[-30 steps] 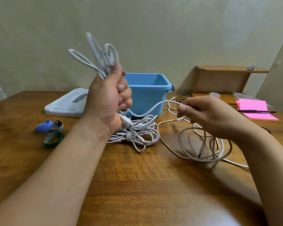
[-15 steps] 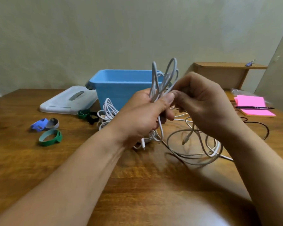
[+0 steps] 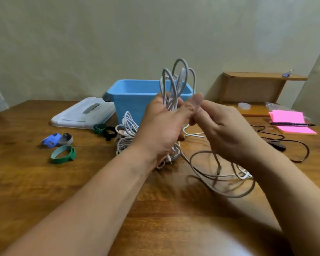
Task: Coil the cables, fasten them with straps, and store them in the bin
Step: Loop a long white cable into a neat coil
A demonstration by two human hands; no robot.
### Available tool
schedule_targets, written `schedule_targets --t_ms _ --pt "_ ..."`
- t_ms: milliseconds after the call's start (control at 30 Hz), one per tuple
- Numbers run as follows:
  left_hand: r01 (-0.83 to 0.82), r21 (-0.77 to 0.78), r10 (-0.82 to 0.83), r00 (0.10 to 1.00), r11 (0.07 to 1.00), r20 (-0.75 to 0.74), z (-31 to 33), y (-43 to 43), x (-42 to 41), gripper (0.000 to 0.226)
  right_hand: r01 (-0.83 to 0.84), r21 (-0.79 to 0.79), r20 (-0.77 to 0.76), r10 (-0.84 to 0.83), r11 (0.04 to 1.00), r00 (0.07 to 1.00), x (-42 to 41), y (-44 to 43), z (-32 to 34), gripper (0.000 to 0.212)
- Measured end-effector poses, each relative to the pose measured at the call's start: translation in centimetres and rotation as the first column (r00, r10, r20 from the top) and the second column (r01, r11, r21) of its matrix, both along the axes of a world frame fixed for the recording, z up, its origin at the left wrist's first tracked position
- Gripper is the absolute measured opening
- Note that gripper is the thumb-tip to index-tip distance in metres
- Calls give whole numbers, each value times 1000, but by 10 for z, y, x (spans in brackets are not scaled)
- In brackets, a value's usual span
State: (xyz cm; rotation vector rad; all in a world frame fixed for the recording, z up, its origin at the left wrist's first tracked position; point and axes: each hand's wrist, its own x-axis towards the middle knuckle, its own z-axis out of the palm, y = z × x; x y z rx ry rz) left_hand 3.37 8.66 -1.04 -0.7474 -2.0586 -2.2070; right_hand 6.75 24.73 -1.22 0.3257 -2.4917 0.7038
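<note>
Lying loose at left, straps (image 3: 63,154) dot the table (image 3: 155,218); the left hand (image 3: 163,130), raised before the bin (image 3: 129,104), grips upright loops of the cable (image 3: 174,84). Touching its thumb, the right hand (image 3: 227,133) curls round the trailing strand, whose slack pools below it. Open wood spreads toward the near edge

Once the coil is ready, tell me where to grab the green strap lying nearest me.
Pinch the green strap by its near wall, coming straight down from above: it stands on edge as an open ring, so one finger can likely slip inside and the thumb outside. The left hand grips the cable, so the right hand should probably take it.
</note>
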Motion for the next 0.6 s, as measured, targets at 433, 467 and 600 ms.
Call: schedule_targets --t_ms 433,467,600 --pt "-159 168 161 987 973 -1 -1 -3 -11 17 54 72 -13 -54 996 998 6 -5 1 52" --pt "-126 198 127 992 972 10 1 -6 -12 17 47 -72 -12 -48 996 999 5 -1 2 53" --pt "182 18 -182 983 983 -5 2 -2 2 12 -222 -566 30 288 794 957 5 -7 9 77"
